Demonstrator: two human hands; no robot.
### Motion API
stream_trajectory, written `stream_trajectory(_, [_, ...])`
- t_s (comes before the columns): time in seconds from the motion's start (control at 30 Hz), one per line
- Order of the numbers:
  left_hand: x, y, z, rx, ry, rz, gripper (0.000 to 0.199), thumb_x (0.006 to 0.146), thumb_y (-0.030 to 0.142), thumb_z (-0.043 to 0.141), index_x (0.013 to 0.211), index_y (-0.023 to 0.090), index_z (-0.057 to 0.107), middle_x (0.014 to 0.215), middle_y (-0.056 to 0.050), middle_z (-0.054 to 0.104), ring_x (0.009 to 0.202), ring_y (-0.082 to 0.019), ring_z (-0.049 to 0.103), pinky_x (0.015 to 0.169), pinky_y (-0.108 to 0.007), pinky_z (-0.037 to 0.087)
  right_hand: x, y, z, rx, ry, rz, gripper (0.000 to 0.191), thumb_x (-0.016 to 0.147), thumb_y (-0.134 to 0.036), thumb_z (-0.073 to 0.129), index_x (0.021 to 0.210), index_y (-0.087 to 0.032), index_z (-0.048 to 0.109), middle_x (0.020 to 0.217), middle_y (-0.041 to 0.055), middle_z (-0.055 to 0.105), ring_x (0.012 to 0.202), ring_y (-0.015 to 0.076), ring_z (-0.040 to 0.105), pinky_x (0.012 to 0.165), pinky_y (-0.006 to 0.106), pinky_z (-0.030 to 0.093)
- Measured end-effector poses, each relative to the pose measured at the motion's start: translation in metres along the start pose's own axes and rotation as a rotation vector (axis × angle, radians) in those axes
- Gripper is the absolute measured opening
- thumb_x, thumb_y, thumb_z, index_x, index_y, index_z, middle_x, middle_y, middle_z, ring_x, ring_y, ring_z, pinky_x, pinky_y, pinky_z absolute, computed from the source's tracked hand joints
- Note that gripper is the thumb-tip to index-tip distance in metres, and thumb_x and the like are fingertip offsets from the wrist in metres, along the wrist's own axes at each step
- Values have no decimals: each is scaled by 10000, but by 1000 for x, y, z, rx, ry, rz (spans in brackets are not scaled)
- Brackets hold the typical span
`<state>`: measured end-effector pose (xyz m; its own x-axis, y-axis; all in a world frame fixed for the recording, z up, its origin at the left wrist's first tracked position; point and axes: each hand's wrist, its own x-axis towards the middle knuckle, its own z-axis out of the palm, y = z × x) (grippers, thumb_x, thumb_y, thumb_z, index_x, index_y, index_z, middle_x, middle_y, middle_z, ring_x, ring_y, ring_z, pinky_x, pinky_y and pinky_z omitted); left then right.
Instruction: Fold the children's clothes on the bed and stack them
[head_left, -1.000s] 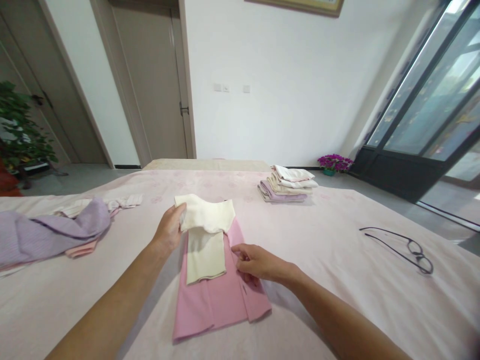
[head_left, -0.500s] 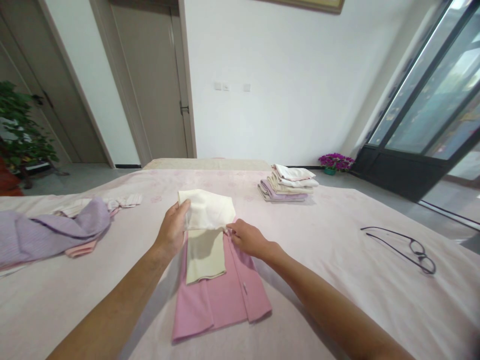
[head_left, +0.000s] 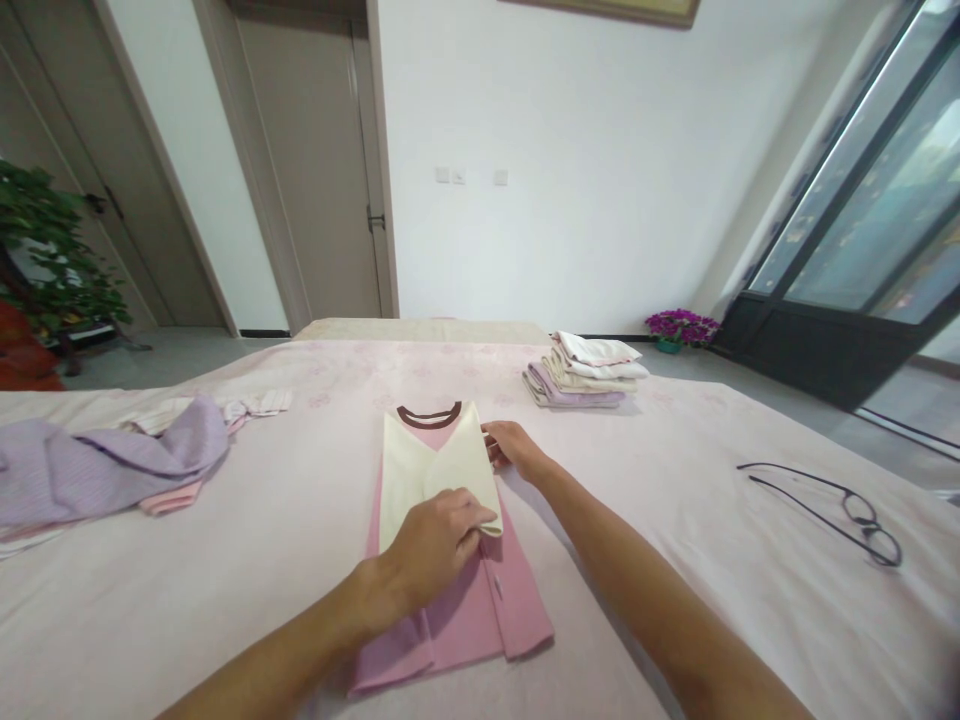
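Observation:
A pink shirt [head_left: 457, 625] with a dark brown collar [head_left: 430, 418] lies in front of me, its sides turned inward. Its cream sleeves [head_left: 405, 470] are crossed over the upper part. My left hand [head_left: 442, 535] rests on top of them, fingers stretched toward the cuff at the right and pressing the cloth. At the shirt's upper right edge is my right hand [head_left: 512, 447], its fingers loosely bent and apart beside the cream cloth. Part of the sleeves and the shirt's middle is hidden under my left hand and forearm.
A stack of folded clothes [head_left: 589, 370] stands at the back right of the pale pink cloth [head_left: 645, 480]. Eyeglasses [head_left: 862, 520] lie at the right. Loose lilac clothing [head_left: 135, 465] is heaped at the left. Purple flowers [head_left: 681, 326] stand on the floor beyond.
The cream sleeve that both hands held raised is now laid down across the shirt, uncovering the collar. My left hand came down and right onto it; my right hand moved slightly up and right.

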<state>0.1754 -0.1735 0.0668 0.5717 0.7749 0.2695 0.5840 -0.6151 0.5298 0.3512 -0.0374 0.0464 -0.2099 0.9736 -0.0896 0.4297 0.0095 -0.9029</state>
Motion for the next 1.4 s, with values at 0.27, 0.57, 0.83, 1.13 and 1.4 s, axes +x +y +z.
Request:
stream_trajectory(0.27, [-6, -3, 21, 231, 35, 60, 173, 889, 134, 561, 944, 206, 709, 905, -38, 637, 849, -168, 592, 755, -287, 476, 32, -5, 11, -54, 136, 15, 231, 795, -285, 525, 835, -120, 682, 562, -4, 575, 499, 103, 503, 484, 198, 359])
stream_trajectory(0.57, [-7, -3, 27, 304, 140, 238, 241, 977, 282, 489, 856, 184, 673, 784, -41, 610, 713, -147, 553, 636, -269, 412, 57, -3, 16, -278, 271, 11, 229, 787, -214, 529, 854, -154, 740, 755, 47, 705, 719, 148, 626, 589, 202, 373])
stream_trajectory(0.83, [-5, -3, 29, 286, 85, 266, 272, 990, 332, 461, 886, 197, 673, 770, -35, 613, 706, -146, 558, 617, -269, 395, 70, 3, 13, -441, 318, 43, 265, 840, -268, 542, 1004, -245, 749, 988, 39, 746, 910, 174, 662, 693, 219, 416])
stream_trajectory(1.13, [-9, -4, 31, 206, -32, 204, 265, 984, 293, 462, 902, 203, 697, 822, -34, 641, 774, -153, 586, 702, -272, 442, 72, 10, 17, -525, 396, 42, 387, 863, -322, 567, 1235, -217, 593, 1171, 99, 680, 1059, 241, 623, 862, 338, 438])
stream_trajectory(1.4, [-9, -7, 17, -75, 134, 47, 310, 1003, 303, 416, 1036, 207, 709, 935, -47, 686, 884, -152, 616, 815, -275, 458, 43, 4, 2, -505, 358, -125, 339, 857, -162, 499, 1173, -196, 618, 1107, 56, 664, 998, 165, 596, 869, 266, 423])
